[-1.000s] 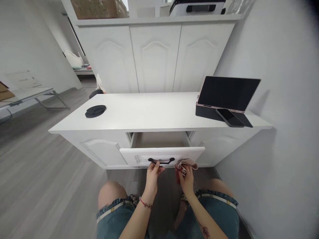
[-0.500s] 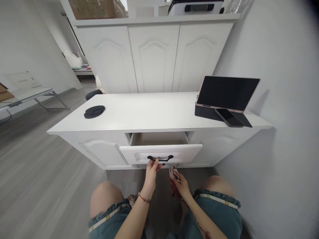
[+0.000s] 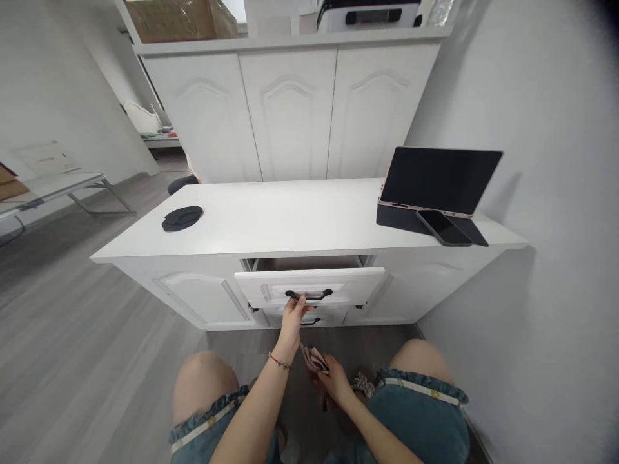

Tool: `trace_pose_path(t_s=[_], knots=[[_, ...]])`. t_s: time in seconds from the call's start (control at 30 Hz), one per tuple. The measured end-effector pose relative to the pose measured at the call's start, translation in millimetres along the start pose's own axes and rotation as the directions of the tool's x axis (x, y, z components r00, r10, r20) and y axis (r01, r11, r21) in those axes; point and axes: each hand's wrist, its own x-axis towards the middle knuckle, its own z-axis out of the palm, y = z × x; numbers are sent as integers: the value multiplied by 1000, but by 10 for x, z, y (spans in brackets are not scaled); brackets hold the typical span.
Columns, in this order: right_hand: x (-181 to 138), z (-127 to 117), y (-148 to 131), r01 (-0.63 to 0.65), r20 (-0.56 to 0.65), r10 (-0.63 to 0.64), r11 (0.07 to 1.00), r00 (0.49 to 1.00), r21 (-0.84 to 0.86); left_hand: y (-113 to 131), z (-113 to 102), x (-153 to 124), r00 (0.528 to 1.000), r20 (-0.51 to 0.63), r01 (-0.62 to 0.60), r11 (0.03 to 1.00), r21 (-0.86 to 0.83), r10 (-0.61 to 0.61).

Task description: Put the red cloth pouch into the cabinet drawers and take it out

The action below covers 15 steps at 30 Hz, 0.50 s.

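The drawer (image 3: 309, 282) looked smooth, its handle (image 3: 314, 298) metallic. Below the drawer was matt cloth (image 3: 315, 361); above and right of it, the tablet (image 3: 441, 180) looked glassy.

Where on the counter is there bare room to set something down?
The widest bare patch of the counter lies between the flat black item and the propped tablet. The right end is crowded: tablet and phone sit close together. Below, the left hand at the drawer handle and right hand with a cloth crowd the front.

home interior, bed (image 3: 161, 142) in background, white cupboard doors (image 3: 289, 129), wood-look floor (image 3: 106, 309)
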Motion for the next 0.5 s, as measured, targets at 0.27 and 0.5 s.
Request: trace_pose_path(t_s=[0.27,0.5], knots=[[4,25,54,-172,-10,185,929,983,327,37,29,263,1000,21,13,1000,23,-14],[-26,35,94,-524,197,585,464,787,714,41,82,428,1000,-1,14,999,32,-14]])
